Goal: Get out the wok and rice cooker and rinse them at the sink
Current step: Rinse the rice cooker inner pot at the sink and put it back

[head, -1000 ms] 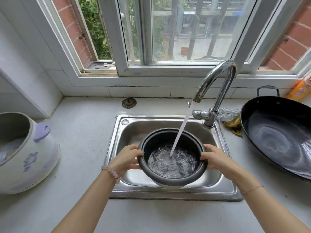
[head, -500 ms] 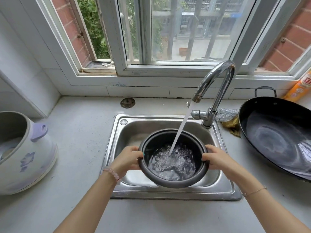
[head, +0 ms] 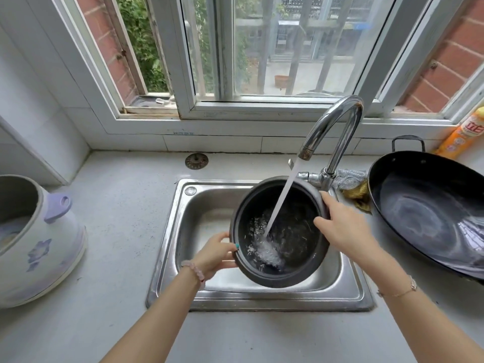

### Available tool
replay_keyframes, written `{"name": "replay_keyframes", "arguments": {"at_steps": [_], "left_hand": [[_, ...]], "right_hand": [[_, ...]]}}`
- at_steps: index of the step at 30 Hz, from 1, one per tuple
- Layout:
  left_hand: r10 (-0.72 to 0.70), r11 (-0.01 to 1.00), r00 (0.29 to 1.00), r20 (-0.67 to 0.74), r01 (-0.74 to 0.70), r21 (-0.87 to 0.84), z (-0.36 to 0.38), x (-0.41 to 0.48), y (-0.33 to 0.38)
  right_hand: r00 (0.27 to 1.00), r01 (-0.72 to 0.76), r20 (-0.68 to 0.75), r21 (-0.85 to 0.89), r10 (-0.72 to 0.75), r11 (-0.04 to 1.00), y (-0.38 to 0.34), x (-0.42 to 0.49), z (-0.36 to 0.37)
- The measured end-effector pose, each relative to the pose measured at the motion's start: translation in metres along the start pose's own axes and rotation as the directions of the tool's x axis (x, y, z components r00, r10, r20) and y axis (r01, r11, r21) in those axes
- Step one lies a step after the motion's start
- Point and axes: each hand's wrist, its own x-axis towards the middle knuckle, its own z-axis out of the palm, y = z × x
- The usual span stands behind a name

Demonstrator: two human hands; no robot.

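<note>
The dark inner pot (head: 301,226) of the rice cooker is tilted towards me over the steel sink (head: 199,218), and a stream from the chrome tap (head: 337,132) splashes inside it. My left hand (head: 214,254) grips the pot's lower left rim. My right hand (head: 343,226) holds the upper right rim. The white rice cooker body (head: 39,247) with purple flowers stands open on the counter at the left. The black wok (head: 429,213) rests on the counter to the right of the sink.
A steel scourer and a yellow cloth (head: 355,184) lie between tap and wok. An orange bottle (head: 461,134) leans in the far right corner. A round drain strainer (head: 196,161) lies behind the sink. White-framed windows rise behind the counter.
The pot has gone from level to tilted towards me. My right hand has moved up to the far right rim, my left hand down to the near left rim.
</note>
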Motion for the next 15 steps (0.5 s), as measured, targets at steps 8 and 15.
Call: {"name": "replay_keyframes", "arguments": {"at_steps": [8, 15], "left_hand": [[0.007, 0.961, 0.999, -0.049, 0.007, 0.276, -0.01, -0.019, 0.025], [0.262, 0.857, 0.949, -0.175, -0.145, 0.495, -0.026, -0.039, 0.086]], "right_hand": [[0.941, -0.3, 0.235, 0.238, 0.245, 0.924, 0.022, 0.014, 0.005], [0.748, -0.635, 0.635, 0.6, 0.193, 0.486, 0.016, 0.003, 0.068]]}}
